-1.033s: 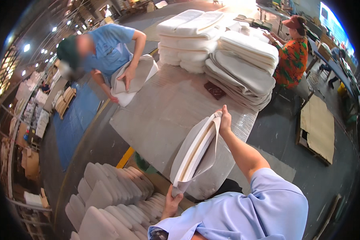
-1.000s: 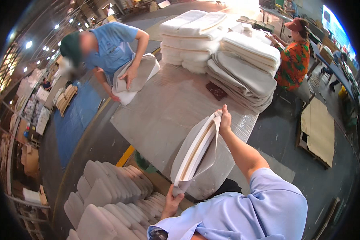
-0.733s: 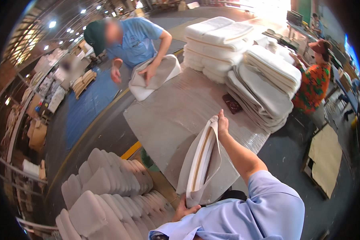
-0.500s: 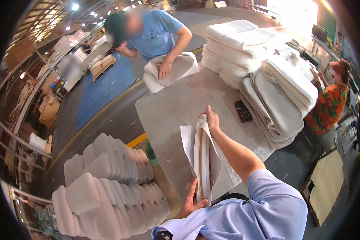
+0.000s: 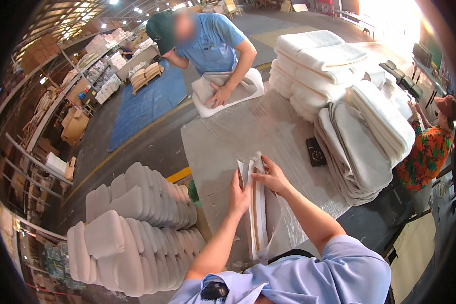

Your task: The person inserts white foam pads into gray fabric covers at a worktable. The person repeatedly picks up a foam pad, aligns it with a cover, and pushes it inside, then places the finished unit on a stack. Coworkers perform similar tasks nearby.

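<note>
A narrow white fabric cover [image 5: 260, 223] lies lengthwise toward me on the near part of the table. A long tan strip, like a zip, runs down its middle, and a loose flap spreads to its right. Both my hands are at its far end. My left hand [image 5: 239, 195] closes around the left edge, thumb against the cloth. From the right, my right hand [image 5: 272, 176] pinches the far end, its fingers partly hidden by the cloth.
The table [image 5: 223, 139] bears stacks of folded white covers [image 5: 314, 66] and a black phone-like object [image 5: 315, 152]. Pale cushions [image 5: 137, 243] stand in rows at lower left. Across the table, a person in blue [image 5: 215, 48] handles a white piece; another person [image 5: 428, 152] works at right.
My left hand has moved from the cover's near end up to its far end, beside my right hand. The right hand has turned inward, and the whole view has shifted a little.
</note>
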A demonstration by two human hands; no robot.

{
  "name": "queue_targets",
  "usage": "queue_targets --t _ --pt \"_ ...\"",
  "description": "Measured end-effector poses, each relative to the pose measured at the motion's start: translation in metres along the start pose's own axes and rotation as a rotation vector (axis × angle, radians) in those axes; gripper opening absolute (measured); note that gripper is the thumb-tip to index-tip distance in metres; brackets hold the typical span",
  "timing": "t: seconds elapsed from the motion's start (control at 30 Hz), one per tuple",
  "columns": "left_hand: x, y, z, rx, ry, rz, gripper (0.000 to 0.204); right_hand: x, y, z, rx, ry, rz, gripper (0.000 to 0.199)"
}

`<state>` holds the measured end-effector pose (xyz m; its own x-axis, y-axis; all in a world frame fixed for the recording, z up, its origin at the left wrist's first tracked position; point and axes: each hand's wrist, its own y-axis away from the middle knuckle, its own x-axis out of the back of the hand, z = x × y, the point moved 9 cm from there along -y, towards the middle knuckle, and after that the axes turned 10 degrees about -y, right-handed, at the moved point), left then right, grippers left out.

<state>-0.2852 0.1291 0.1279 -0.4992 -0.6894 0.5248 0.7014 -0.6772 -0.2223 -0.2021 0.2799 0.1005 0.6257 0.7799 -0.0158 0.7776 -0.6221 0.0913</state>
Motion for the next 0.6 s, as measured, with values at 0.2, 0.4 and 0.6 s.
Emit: queue_targets --t 0.2,0.4,0.6 --pt "-0.018 -0.072 0.014 -0.109 -0.275 -0.012 0.044 0.033 -0.012 -0.022 0.087 0.376 0.168 0.043" --pt "-0.043 -0.091 0.022 -0.111 -0.297 -0.166 0.032 0.051 -0.026 0.000 -0.048 0.139 0.168 0.029" --pt "-0.047 -0.091 0.039 -0.299 -0.391 -0.083 0.025 0.046 -0.031 0.019 -0.096 -0.077 0.155 0.030"
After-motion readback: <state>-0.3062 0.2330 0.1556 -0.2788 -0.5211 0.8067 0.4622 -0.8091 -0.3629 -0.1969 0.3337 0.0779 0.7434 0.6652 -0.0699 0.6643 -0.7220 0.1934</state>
